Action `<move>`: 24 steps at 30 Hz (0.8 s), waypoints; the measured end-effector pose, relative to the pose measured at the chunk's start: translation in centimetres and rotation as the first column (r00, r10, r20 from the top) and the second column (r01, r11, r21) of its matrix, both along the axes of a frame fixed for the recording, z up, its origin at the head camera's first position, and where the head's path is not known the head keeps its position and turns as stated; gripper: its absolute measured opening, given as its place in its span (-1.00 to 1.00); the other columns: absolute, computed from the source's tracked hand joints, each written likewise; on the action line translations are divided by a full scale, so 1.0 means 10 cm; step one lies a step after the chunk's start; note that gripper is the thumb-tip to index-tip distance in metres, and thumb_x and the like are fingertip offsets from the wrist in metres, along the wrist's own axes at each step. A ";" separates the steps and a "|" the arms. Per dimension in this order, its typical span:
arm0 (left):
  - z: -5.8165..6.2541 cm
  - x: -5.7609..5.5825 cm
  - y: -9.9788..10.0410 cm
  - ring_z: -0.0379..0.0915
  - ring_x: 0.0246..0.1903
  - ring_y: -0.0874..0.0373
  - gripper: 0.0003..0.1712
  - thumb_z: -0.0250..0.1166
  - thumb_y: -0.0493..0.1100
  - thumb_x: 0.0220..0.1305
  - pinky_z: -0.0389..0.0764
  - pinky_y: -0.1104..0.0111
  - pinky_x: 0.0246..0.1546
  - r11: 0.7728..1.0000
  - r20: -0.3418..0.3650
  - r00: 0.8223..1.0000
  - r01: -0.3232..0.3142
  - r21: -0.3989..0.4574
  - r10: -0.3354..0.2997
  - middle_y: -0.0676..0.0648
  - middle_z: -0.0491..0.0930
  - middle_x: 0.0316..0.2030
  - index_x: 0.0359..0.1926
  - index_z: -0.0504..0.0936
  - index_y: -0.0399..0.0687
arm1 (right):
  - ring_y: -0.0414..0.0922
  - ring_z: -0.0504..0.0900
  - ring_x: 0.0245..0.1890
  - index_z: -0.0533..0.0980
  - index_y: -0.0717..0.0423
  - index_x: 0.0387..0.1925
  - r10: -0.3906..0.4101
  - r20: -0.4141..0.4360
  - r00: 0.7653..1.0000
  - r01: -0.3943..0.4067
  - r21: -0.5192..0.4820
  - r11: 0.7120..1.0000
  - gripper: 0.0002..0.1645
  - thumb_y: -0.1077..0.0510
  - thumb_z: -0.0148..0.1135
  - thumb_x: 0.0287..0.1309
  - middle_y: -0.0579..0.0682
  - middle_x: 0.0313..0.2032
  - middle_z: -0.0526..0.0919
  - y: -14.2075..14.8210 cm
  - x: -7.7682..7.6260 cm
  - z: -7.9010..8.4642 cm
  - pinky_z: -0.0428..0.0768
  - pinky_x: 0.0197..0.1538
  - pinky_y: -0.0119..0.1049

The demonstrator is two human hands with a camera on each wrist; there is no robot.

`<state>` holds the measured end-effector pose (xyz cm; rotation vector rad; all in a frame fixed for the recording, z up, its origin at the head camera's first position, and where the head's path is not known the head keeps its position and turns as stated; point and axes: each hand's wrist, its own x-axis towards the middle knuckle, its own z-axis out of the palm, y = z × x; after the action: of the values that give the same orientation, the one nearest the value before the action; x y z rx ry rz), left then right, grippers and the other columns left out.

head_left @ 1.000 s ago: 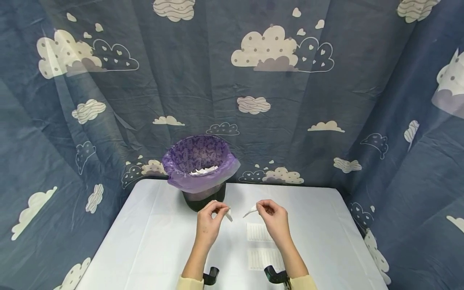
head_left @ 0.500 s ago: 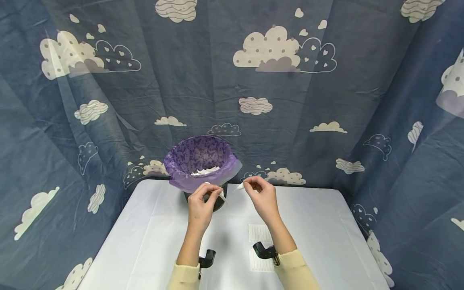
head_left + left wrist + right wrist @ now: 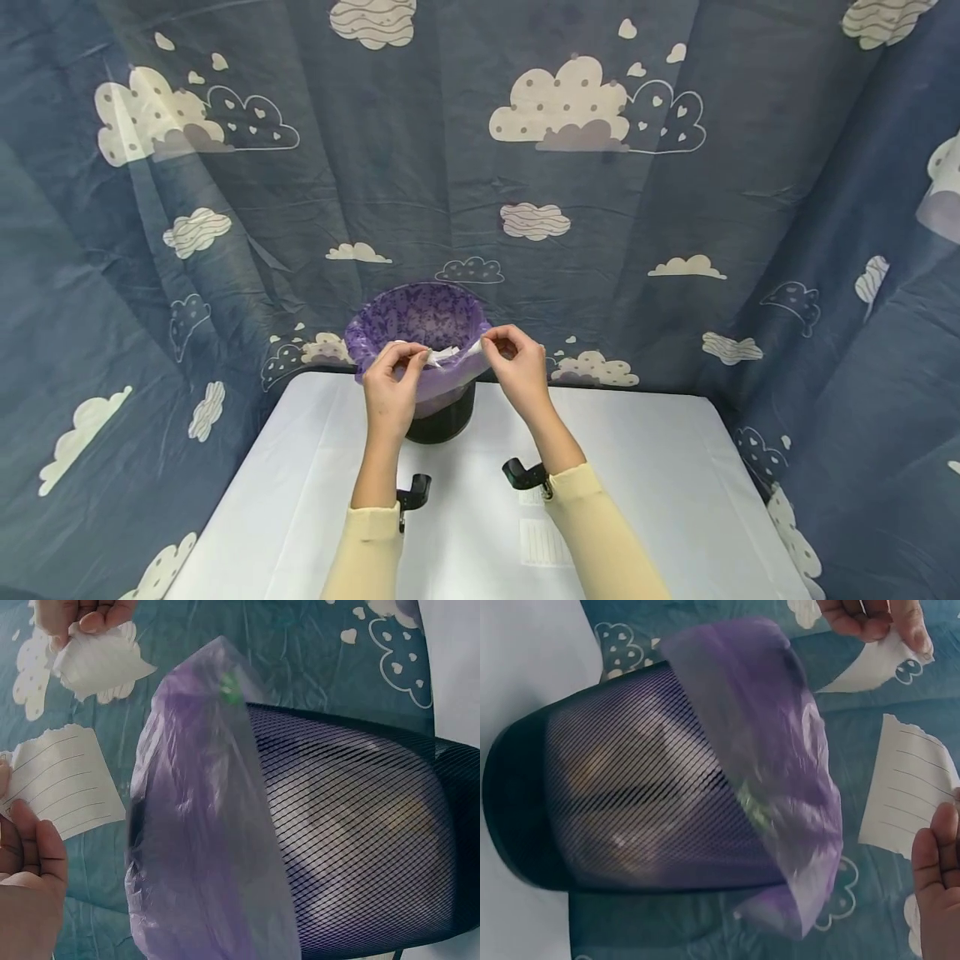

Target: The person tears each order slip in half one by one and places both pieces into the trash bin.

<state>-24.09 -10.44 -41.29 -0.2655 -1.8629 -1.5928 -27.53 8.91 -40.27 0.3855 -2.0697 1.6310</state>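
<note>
Both hands are raised over the near rim of a mesh waste bin (image 3: 442, 421) lined with a purple bag (image 3: 442, 383). My left hand (image 3: 388, 392) pinches a torn piece of lined paper (image 3: 66, 780) between thumb and fingers. Another torn lined paper piece (image 3: 909, 787) is pinched by my right hand (image 3: 517, 371), a short way to the right. The two pieces are apart, each with a ragged edge. White scraps (image 3: 448, 352) show inside the bin, partly hidden by the left hand and its paper.
On the white table (image 3: 660, 492) lie lined paper sheets (image 3: 543, 542), partly covered by the right sleeve. A dark blue curtain (image 3: 592, 275) with cloud prints hangs behind the bin and along both sides. Black wrist cameras (image 3: 414, 493) are strapped to both wrists.
Both hands have moved forward and to the left, from above the table to the bin's rim, each keeping its paper piece. The bin stays in place.
</note>
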 end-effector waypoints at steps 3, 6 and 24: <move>0.03 -0.05 -0.03 0.53 -0.29 0.31 -0.88 0.44 -0.26 0.39 0.53 0.58 -0.18 1.000 -0.008 1.000 -0.015 0.004 0.015 -0.20 0.73 -0.25 -0.19 0.77 -0.28 | -0.28 0.63 -0.32 0.70 0.19 -0.22 0.006 -0.013 1.000 -0.006 -0.016 1.000 -0.95 0.28 0.36 0.34 0.15 -0.26 0.79 -0.08 -0.07 0.04 0.58 -0.16 -0.52; 0.04 -0.11 -0.05 0.52 -0.29 0.29 -0.88 0.43 -0.26 0.40 0.52 0.59 -0.18 0.999 -0.019 0.999 -0.036 0.006 0.036 -0.21 0.73 -0.25 -0.19 0.78 -0.27 | -0.26 0.62 -0.31 0.70 0.20 -0.21 0.019 -0.016 1.000 -0.020 -0.029 0.999 -0.94 0.27 0.36 0.34 0.16 -0.26 0.77 -0.16 -0.13 0.08 0.57 -0.16 -0.51; -0.06 -0.31 -0.13 0.48 -0.30 0.32 -0.90 0.43 -0.24 0.40 0.48 0.60 -0.23 0.993 0.073 0.991 -0.112 -0.023 0.113 -0.18 0.73 -0.21 -0.16 0.79 -0.19 | -0.26 0.60 -0.37 0.70 0.14 -0.23 0.015 0.035 0.999 -0.017 0.058 0.998 -0.95 0.28 0.36 0.29 0.10 -0.31 0.78 -0.39 -0.43 -0.08 0.52 -0.24 -0.50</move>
<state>-27.15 -11.72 -41.94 -0.1086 -1.9145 -1.5283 -31.80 5.03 -41.04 0.3974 -2.1489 1.5999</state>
